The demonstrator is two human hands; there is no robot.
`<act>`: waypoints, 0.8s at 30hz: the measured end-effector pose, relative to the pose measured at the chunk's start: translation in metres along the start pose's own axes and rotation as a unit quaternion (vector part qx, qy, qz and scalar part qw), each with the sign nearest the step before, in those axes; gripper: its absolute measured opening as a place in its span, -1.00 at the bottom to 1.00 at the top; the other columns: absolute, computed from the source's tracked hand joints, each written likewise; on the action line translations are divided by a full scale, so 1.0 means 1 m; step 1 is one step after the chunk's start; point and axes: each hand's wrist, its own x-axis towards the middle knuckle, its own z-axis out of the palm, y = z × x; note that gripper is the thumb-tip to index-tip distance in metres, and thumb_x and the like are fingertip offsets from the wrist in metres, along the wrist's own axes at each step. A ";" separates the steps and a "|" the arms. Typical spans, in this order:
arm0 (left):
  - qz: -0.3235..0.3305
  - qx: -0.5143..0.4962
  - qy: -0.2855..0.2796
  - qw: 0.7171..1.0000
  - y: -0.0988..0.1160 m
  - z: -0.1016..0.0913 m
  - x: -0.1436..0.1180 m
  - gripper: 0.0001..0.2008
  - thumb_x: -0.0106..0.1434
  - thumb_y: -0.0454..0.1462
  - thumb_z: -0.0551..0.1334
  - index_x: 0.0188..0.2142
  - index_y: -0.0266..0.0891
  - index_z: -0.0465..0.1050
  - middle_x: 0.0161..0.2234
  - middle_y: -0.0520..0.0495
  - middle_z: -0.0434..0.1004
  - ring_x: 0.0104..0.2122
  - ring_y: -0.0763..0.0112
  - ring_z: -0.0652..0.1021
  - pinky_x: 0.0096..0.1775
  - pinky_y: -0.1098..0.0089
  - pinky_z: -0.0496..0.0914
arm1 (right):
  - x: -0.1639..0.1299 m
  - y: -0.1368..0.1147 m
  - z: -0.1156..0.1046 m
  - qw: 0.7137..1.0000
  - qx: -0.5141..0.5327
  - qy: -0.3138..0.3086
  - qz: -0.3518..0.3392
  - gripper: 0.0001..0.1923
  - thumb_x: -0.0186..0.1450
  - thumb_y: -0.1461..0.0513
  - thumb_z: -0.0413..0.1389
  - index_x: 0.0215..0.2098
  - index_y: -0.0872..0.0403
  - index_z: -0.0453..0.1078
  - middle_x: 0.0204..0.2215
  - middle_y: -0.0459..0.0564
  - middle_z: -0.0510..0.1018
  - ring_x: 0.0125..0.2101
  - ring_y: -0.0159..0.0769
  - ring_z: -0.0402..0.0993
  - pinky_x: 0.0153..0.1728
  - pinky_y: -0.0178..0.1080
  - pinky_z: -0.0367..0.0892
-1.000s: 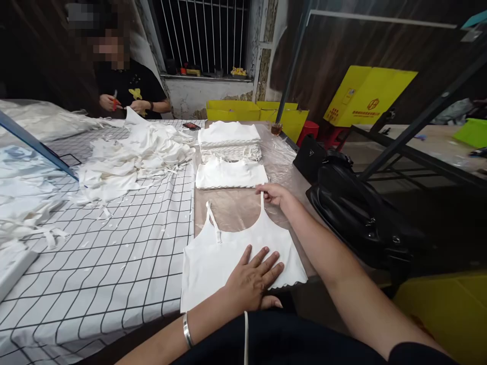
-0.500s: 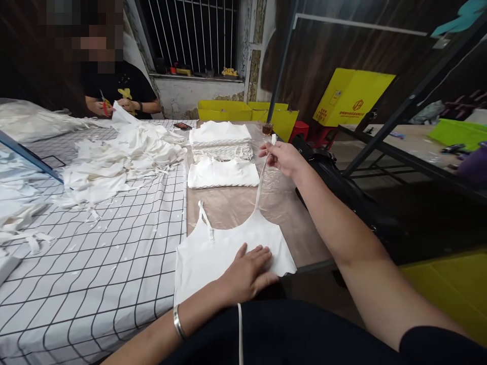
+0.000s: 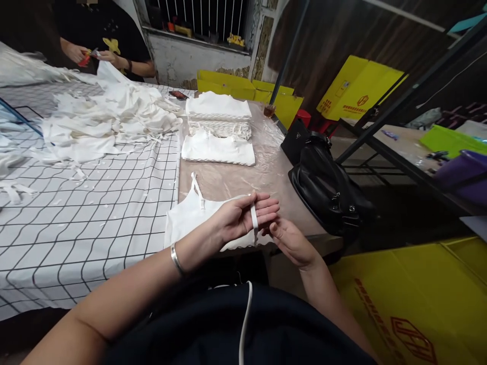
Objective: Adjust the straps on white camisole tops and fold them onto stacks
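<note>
Workshop w/ barred window at back, dark wall panels, yellow cartons along the far side and one (image 3: 411, 304) at near right. Long table: left part under a black-grid white cloth (image 3: 95, 218), right part under clear plastic sheet (image 3: 236, 177). Big loose heap of white garments (image 3: 102, 121) on the grid cloth; a co-worker's hands (image 3: 95, 53) at the far end w/ something red, prob. scissors. Black bag (image 3: 327, 187) at table's right edge. Neat stack of folded white tops (image 3: 218, 114), one more folded top (image 3: 217, 149) just in front of it.

Nearest: white camisole (image 3: 186, 218) flat at table's front edge, partly under the left forearm. Left hand (image 3: 239, 218) raised palm-up, fingers nearly straight, w/ the right-side strap (image 3: 253, 217) looped over them. Right hand (image 3: 291, 241) just below and beside, fingers curled toward the strap's lower end; looks like a pinch.

Change vs. half a sec ago: the right hand had the strap pulled out long toward the far stack and the left hand lay flat on the cami body. Now the left hand is off the cloth, strap is brought back near and wound on its fingers. My read: strap is being gathered in, folding stage.

Hard to see: right fingertips hidden behind left hand, so exact hold unclear. Cami's right half covered by hands. Small glass (image 3: 269, 110) by the stack, contents unclear.
</note>
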 end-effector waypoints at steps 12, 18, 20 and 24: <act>0.058 0.130 0.039 0.989 0.044 -0.016 0.049 -0.73 0.42 -0.32 -0.05 -0.13 -0.40 0.39 -0.18 -0.29 0.58 -0.20 0.33 0.62 -0.05 0.31 0.47 | 0.023 -0.001 0.001 0.980 0.034 -0.098 0.172 -0.66 0.07 0.05 0.37 -0.33 0.13 0.52 -0.42 0.01 0.62 -0.56 -0.49 0.39 -0.54 -0.41 0.24; 0.141 0.719 0.192 0.652 0.040 -0.048 0.033 -0.63 0.26 -0.02 0.20 -0.24 -0.33 0.47 -0.17 -0.24 0.55 -0.16 0.10 0.53 -0.10 0.15 0.37 | 0.047 -0.007 -0.014 0.985 0.123 0.075 0.098 -0.57 -0.11 0.08 0.46 -0.37 0.07 0.45 -0.41 -0.09 0.60 -0.48 -0.45 0.49 -0.46 -0.41 0.37; 0.141 0.813 0.199 0.528 0.028 -0.057 0.025 -0.66 0.23 -0.04 0.24 -0.23 -0.28 0.49 -0.15 -0.20 0.55 -0.11 0.06 0.48 -0.04 0.07 0.28 | 0.059 -0.009 -0.023 0.982 0.123 0.127 0.063 -0.54 -0.14 0.06 0.47 -0.39 0.06 0.43 -0.42 -0.12 0.59 -0.48 -0.44 0.49 -0.46 -0.41 0.37; 0.127 0.866 0.197 0.442 0.006 -0.063 0.023 -0.69 0.23 -0.08 0.26 -0.15 -0.25 0.48 -0.11 -0.22 0.51 -0.04 0.01 0.41 -0.03 0.04 0.16 | 0.081 -0.007 -0.035 0.976 0.104 0.184 0.044 -0.51 -0.21 0.05 0.48 -0.42 0.07 0.44 -0.47 -0.13 0.57 -0.58 -0.51 0.39 -0.61 -0.45 0.22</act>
